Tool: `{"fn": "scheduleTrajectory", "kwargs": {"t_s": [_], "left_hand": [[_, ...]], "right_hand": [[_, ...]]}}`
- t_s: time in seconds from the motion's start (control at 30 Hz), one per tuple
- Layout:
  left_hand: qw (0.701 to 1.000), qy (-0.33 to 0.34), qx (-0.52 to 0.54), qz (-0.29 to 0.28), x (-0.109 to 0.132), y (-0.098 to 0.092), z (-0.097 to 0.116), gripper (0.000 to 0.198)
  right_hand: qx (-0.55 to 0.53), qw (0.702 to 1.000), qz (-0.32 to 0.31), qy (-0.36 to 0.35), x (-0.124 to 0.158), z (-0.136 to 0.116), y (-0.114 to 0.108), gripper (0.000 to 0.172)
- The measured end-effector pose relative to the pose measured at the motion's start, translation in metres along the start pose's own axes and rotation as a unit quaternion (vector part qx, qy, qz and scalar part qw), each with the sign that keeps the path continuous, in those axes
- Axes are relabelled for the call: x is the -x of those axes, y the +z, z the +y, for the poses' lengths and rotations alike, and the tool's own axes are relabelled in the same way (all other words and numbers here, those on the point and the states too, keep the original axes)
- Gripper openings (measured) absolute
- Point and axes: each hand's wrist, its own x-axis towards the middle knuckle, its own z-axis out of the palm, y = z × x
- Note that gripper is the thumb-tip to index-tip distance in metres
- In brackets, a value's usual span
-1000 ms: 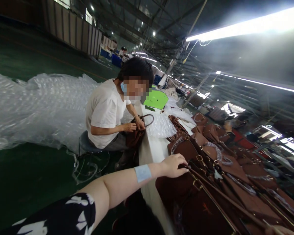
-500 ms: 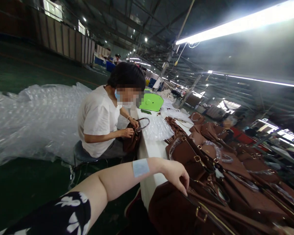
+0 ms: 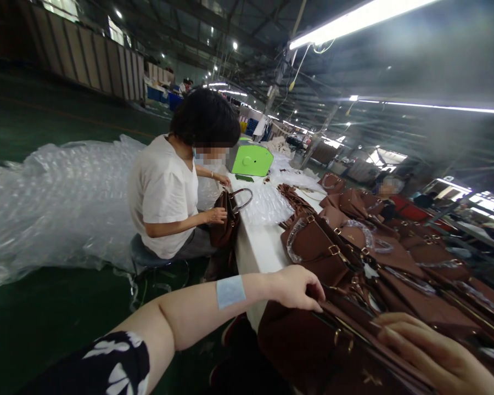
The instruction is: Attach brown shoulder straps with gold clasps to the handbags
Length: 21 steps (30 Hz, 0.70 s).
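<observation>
At the lower right a brown leather handbag [image 3: 308,345] with gold buckles lies close to me, its top edge slanting down to the right. My left hand [image 3: 298,288] is closed on the far left end of that edge, thumb and fingers pinching the leather. Over the bag's right part, my right hand [image 3: 432,351] reaches in from the lower right corner. Its fingers are stretched out and rest at the top edge; the thumb is hidden. A blue patch [image 3: 230,292] is on my left forearm.
Many brown handbags [image 3: 316,244], some with plastic-wrapped handles, cover the right side of the white table [image 3: 267,255]. A seated co-worker [image 3: 164,192] handles another handbag [image 3: 226,219]. A green machine [image 3: 253,159] stands beyond. Bubble wrap [image 3: 57,203] is heaped at left.
My right hand has come in from the lower right onto the handbag. My left hand keeps its hold on the edge. The co-worker's far hand has moved up off their bag.
</observation>
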Motion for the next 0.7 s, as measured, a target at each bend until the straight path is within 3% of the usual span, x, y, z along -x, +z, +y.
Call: {"fn": "scheduleTrajectory", "kwargs": {"t_s": [0.1, 0.23, 0.37, 0.7], "left_hand": [[0.999, 0.006, 0.037, 0.022, 0.001, 0.004, -0.006, 0.035], [0.995, 0.012, 0.082, 0.052, 0.005, 0.008, -0.012, 0.040], [0.996, 0.006, 0.071, 0.045, 0.009, 0.008, -0.008, 0.040], [1.000, 0.002, -0.014, 0.020, 0.001, 0.018, 0.008, 0.032]], "right_hand": [[0.014, 0.997, -0.047, -0.059, -0.015, -0.041, 0.038, 0.036], [-0.044, 0.994, -0.074, -0.067, -0.031, -0.040, 0.066, 0.044], [-0.111, 0.987, -0.093, -0.062, -0.036, -0.030, 0.075, 0.043], [-0.125, 0.989, -0.047, -0.067, -0.035, -0.021, 0.078, 0.043]]}}
